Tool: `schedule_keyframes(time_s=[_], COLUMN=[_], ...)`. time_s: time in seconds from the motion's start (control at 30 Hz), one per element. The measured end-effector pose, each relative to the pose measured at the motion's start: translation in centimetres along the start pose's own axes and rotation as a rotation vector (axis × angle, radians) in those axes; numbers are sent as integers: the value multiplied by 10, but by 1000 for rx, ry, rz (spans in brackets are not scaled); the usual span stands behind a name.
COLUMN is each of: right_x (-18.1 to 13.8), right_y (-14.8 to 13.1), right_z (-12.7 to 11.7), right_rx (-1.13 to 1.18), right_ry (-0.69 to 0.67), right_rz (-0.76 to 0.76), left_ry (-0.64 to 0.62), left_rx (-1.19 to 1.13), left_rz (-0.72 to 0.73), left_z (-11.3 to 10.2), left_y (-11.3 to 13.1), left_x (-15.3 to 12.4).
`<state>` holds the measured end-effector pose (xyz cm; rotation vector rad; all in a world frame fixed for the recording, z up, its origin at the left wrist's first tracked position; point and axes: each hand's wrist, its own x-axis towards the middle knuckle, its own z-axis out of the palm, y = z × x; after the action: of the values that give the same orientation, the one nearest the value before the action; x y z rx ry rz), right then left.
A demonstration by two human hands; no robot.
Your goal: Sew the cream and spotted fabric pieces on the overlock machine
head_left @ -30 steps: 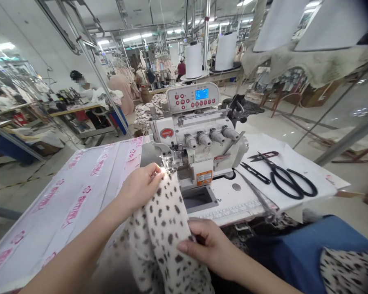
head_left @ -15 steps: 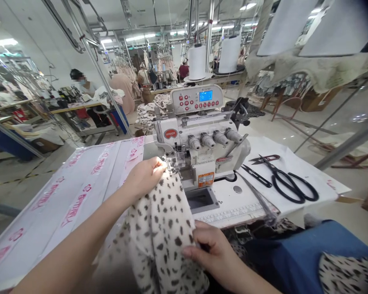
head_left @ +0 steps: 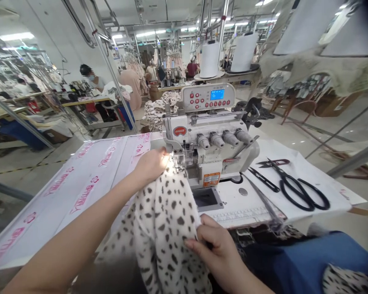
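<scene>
A cream fleece fabric with dark leopard spots hangs in folds below the needle area of a white overlock sewing machine. My left hand grips the fabric's upper end, its fingertips right beside the machine's presser foot. Lower down, my right hand pinches the fabric's right edge between thumb and fingers. The needle and the stitching point are hidden behind the foot and my left hand.
Large black-handled scissors and thread snips lie on white paper right of the machine. A white table extension with pink print runs left. Blue cloth lies lower right. A co-worker sits far left.
The view has swung, so the machine sits further right and higher. My left hand is closer to the presser foot, and both hands keep hold of the fabric.
</scene>
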<state>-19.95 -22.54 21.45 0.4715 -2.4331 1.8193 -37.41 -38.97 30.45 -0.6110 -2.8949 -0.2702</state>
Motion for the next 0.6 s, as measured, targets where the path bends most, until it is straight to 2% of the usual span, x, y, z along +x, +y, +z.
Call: schedule_keyframes(time_s=[0.3,0.5,0.57,0.6], right_x=[34,59,55,48], right_y=[-5,-3,-1,0], right_z=[1,9,15,17], right_rx=[-12,14,57,96], right_ry=[104,197,177,123], right_rz=[-54,-38,-19,-4], left_ry=[76,164,231,270], left_rx=[-58,-121,-138,-155], left_rz=[69,65,31,0], left_z=[5,2,0,0], left_y=[-18,-31,-35,-37], left_x=[29,60,60,53])
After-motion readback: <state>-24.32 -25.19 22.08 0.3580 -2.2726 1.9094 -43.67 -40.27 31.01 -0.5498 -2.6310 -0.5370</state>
